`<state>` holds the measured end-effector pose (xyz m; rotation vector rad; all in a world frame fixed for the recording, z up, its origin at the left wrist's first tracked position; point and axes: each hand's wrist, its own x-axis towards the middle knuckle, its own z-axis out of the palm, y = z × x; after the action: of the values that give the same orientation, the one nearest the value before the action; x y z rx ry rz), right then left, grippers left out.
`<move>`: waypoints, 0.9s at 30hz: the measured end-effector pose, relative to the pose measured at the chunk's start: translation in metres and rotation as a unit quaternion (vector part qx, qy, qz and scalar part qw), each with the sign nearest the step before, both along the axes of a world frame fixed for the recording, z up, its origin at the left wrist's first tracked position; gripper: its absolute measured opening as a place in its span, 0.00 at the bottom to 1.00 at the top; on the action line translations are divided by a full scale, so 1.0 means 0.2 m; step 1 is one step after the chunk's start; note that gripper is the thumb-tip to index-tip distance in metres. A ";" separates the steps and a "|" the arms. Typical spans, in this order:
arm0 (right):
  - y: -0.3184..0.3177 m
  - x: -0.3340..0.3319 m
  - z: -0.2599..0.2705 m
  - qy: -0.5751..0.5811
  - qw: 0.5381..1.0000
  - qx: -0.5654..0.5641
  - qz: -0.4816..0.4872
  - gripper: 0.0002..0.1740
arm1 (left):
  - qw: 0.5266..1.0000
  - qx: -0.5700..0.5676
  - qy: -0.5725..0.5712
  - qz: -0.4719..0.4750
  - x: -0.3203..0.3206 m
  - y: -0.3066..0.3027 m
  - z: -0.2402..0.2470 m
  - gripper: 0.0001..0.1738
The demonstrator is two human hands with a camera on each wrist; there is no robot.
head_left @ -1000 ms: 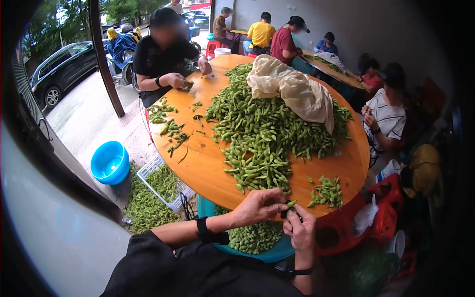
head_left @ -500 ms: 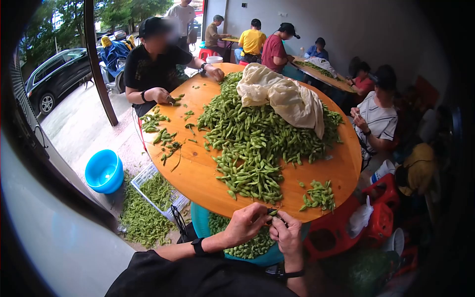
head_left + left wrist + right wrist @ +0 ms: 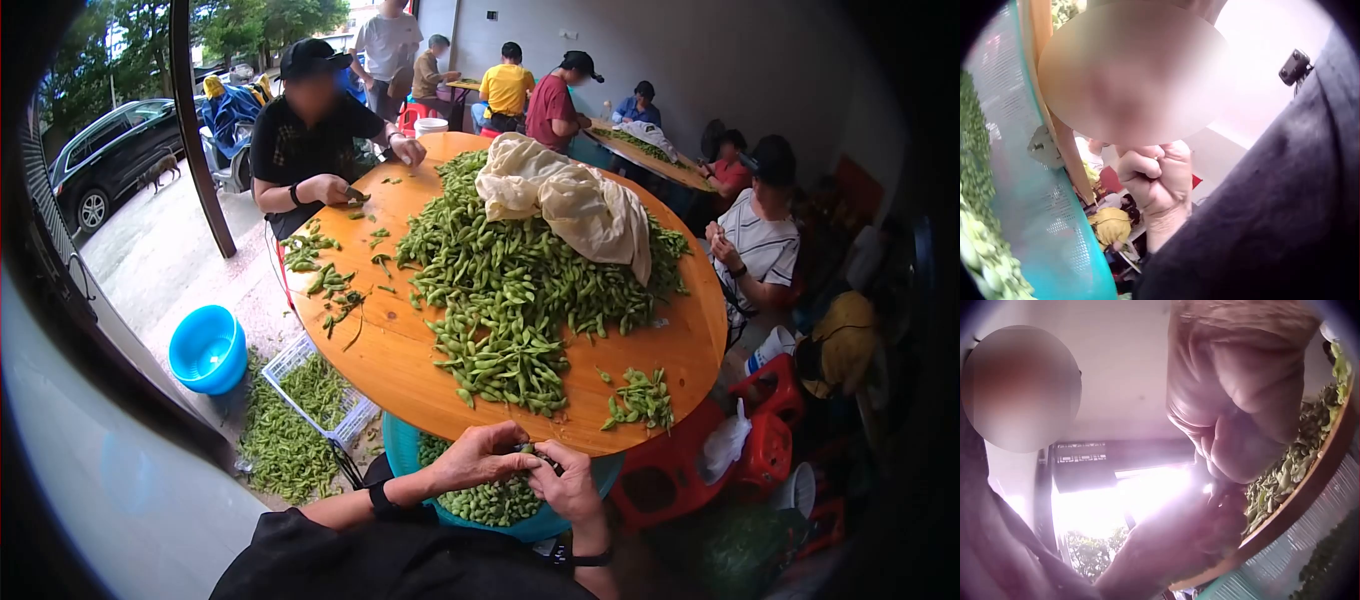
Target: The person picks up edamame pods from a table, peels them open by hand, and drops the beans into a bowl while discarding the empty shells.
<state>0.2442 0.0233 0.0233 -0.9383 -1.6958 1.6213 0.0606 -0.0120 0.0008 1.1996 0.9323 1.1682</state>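
Just off the near table edge, my left hand (image 3: 485, 455) and right hand (image 3: 570, 482) meet fingertip to fingertip. Between them they pinch a small green soybean pod (image 3: 527, 450), mostly hidden by the fingers. In the right wrist view my right hand (image 3: 1235, 394) is bent over, close against the left hand (image 3: 1179, 531). Directly below stands a teal basin (image 3: 402, 447) with shelled green beans (image 3: 490, 503) in it. The large soybean pod heap (image 3: 500, 270) covers the middle of the wooden table (image 3: 400, 370), and a small pod pile (image 3: 640, 400) lies near its right edge.
A cream cloth (image 3: 565, 200) drapes over the heap. Across the table sits a person in black (image 3: 315, 140); another in a white shirt (image 3: 760, 240) sits right. Left on the floor are a blue basin (image 3: 207, 350) and white crate (image 3: 300, 365); red stools (image 3: 765, 455) stand right.
The view has shifted, and my hands have drawn closer together over the basin. The green pod that stuck out between the fingers is now mostly covered. Across the table, the person's hand went to the heap and back.
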 end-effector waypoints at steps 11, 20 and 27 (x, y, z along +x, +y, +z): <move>0.01 0.01 -0.05 -0.091 0.982 0.164 -0.022 0.09 | 0.930 0.234 0.282 -0.004 -0.07 -0.01 0.02 0.16; -0.06 -0.17 0.01 -0.141 0.895 0.395 -0.150 0.10 | 0.989 -0.084 -0.121 -0.031 0.03 -0.04 0.03 0.22; -0.09 -0.21 -0.02 -0.154 0.840 0.490 -0.178 0.11 | 0.935 0.249 0.207 0.144 0.06 -0.01 -0.09 0.12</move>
<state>0.2024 0.0062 0.0186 -0.8883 -2.0397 0.2284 0.0729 -0.0133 -0.0165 1.8135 1.1970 1.4699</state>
